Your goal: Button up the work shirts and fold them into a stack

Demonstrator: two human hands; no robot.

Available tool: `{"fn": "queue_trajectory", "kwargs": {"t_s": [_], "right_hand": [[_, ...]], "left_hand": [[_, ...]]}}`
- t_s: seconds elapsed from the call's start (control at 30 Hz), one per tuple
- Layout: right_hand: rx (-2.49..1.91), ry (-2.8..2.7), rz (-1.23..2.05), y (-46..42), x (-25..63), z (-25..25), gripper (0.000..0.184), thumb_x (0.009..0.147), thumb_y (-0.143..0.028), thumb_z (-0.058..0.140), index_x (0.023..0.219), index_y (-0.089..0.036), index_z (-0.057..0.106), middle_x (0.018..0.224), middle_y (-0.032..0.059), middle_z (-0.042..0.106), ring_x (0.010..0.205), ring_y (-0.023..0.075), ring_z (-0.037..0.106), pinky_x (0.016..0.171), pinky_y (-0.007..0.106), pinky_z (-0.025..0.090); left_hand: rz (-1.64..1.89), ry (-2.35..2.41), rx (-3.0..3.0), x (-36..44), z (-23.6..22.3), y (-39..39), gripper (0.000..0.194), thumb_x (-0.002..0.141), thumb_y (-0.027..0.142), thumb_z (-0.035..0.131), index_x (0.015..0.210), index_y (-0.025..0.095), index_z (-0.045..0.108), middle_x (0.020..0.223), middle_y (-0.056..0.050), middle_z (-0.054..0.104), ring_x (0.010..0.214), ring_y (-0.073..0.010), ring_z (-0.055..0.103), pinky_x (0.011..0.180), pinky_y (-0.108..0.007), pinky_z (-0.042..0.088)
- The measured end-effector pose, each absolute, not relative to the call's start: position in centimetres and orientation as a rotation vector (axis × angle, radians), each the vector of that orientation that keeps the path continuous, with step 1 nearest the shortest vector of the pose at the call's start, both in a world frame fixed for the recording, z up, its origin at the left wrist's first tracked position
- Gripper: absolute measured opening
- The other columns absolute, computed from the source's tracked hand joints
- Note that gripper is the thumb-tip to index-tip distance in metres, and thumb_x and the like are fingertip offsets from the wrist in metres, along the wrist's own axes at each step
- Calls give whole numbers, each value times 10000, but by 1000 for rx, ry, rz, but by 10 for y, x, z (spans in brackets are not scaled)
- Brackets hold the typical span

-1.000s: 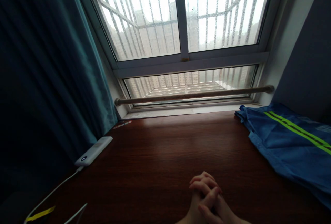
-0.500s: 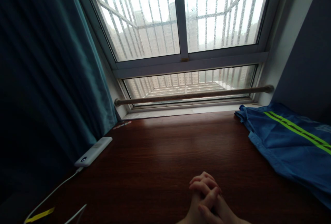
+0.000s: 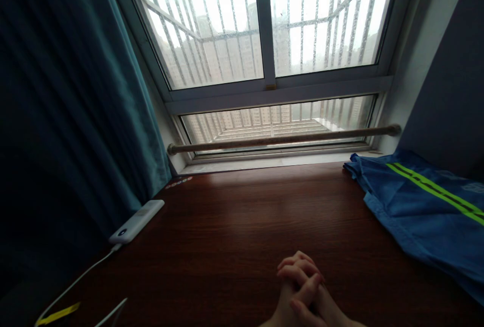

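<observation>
My left hand and my right hand are clasped together at the bottom of the view, right of the middle. Their fingers interlace, so each hand is closed around the other. No object shows between them, though the palms are hidden. Beneath the hands is a dark reddish-brown wooden tabletop. Both wrists run out of the frame at the lower edge.
A white power bank with a white cable lies at the left, beside a blue curtain. Folded blue cloth with a yellow-green stripe covers the right side. A barred window with a rail rises behind.
</observation>
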State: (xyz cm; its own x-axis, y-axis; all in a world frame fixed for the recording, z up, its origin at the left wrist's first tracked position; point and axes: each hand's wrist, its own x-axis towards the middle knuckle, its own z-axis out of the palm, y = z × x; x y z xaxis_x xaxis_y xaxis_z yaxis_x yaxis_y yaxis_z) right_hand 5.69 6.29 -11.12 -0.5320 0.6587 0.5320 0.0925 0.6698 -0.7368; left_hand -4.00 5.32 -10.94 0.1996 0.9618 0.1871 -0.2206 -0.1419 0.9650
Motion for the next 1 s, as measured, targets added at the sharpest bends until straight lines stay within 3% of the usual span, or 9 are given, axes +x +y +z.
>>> {"fn": "queue_trajectory", "kwargs": {"t_s": [1.0], "right_hand": [[-608,-1993,900,61,56,-108,362,757,-315,483,1110,-233,480,1039,74,504,1016,222,437,879,372,398]], "left_hand": [[1285,813,1279,-39,-112,56,206,741,337,547,662,147,552,783,-42,446,794,-183,453,740,-330,398]]}}
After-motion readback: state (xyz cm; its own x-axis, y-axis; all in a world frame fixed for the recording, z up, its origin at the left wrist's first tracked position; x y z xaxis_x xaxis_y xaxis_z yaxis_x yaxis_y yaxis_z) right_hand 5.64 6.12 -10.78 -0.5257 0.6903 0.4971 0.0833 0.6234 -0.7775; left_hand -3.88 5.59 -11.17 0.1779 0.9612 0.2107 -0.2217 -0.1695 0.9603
